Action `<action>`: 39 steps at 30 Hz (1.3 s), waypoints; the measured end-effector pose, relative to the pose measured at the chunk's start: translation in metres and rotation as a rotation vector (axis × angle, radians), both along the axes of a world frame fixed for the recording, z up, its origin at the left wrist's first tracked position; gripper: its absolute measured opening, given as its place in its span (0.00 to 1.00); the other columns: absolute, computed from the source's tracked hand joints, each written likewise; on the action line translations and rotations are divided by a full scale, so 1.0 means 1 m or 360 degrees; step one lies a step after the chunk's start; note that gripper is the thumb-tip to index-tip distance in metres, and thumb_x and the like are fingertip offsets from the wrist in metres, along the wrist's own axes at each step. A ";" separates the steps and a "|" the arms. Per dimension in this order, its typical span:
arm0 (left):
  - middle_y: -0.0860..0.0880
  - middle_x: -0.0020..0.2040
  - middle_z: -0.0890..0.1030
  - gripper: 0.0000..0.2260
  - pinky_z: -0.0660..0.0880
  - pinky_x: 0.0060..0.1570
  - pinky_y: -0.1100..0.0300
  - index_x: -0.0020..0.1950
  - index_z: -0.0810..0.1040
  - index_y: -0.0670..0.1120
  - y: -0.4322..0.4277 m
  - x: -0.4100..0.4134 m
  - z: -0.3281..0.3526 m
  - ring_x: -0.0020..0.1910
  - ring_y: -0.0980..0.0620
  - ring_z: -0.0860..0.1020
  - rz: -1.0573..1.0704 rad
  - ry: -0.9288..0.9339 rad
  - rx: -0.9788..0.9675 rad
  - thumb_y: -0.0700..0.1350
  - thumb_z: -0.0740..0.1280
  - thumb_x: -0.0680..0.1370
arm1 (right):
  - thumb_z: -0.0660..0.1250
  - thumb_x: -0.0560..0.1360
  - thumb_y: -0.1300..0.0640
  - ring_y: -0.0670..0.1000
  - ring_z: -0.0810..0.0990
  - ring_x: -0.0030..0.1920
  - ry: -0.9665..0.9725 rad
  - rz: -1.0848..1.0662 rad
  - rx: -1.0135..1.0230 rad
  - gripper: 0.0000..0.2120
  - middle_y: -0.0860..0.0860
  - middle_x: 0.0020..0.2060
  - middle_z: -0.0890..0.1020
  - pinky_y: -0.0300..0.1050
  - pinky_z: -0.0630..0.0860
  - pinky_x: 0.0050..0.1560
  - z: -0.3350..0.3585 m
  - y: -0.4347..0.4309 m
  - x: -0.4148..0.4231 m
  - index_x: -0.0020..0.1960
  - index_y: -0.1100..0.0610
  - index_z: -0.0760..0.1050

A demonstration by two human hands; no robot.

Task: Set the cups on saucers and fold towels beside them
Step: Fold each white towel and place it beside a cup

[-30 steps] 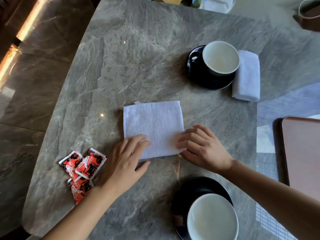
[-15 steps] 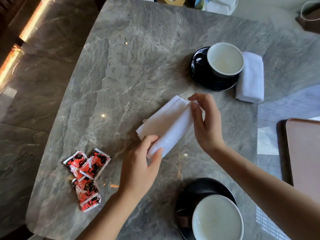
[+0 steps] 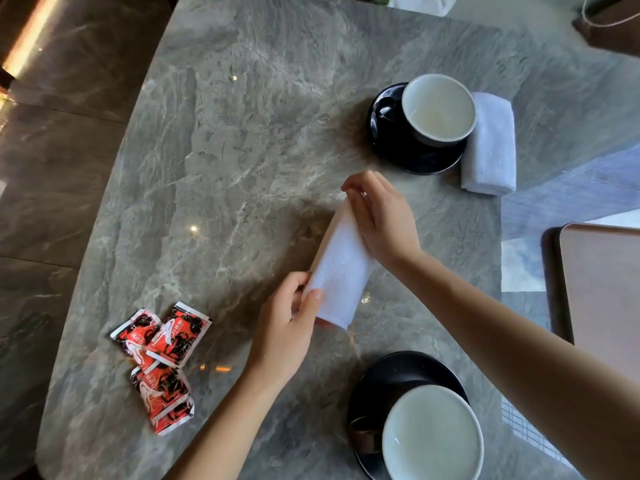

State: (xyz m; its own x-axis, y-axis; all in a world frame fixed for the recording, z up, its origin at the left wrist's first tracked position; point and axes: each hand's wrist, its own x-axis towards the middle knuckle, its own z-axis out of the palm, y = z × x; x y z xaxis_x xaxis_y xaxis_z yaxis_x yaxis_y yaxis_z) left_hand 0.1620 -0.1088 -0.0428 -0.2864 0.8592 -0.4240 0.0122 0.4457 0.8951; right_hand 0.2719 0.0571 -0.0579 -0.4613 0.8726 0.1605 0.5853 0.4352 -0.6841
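Observation:
A white towel (image 3: 341, 271), folded into a narrow strip, is held slanted just above the middle of the grey marble table (image 3: 242, 133). My left hand (image 3: 289, 332) pinches its near end, and my right hand (image 3: 381, 218) grips its far end. A black cup with a white inside (image 3: 438, 109) stands on a black saucer (image 3: 391, 140) at the far right, and a folded white towel (image 3: 490, 145) lies against the saucer's right side. A second cup (image 3: 431, 434) sits on a second black saucer (image 3: 381, 382) at the near edge.
Three red sachets (image 3: 161, 358) lie near the table's left front edge. A brown tray or board (image 3: 602, 289) sits at the right beyond the table edge. Some items (image 3: 422, 1) stand at the table's far edge. Dark tiled floor is on the left.
The towel lay flat as a square with both hands on its near corners. It has since been lifted, folded into a narrow strip and turned to a slant between my hands.

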 end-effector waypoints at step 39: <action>0.41 0.76 0.59 0.41 0.52 0.73 0.40 0.76 0.53 0.41 -0.003 0.049 -0.015 0.76 0.45 0.54 -0.1077 0.1789 -0.0026 0.62 0.61 0.71 | 0.46 0.80 0.40 0.51 0.45 0.78 -0.0938 0.0372 -0.0025 0.28 0.48 0.78 0.52 0.59 0.41 0.75 -0.007 -0.010 -0.022 0.77 0.49 0.54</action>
State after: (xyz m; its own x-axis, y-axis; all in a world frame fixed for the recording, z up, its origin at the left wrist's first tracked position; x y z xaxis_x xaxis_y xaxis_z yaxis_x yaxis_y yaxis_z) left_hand 0.2108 -0.1117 -0.0581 -0.0051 0.9684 -0.2495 0.9674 0.0679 0.2438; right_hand 0.2497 0.0471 -0.0647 -0.6467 0.7385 -0.1909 0.7566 0.5894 -0.2831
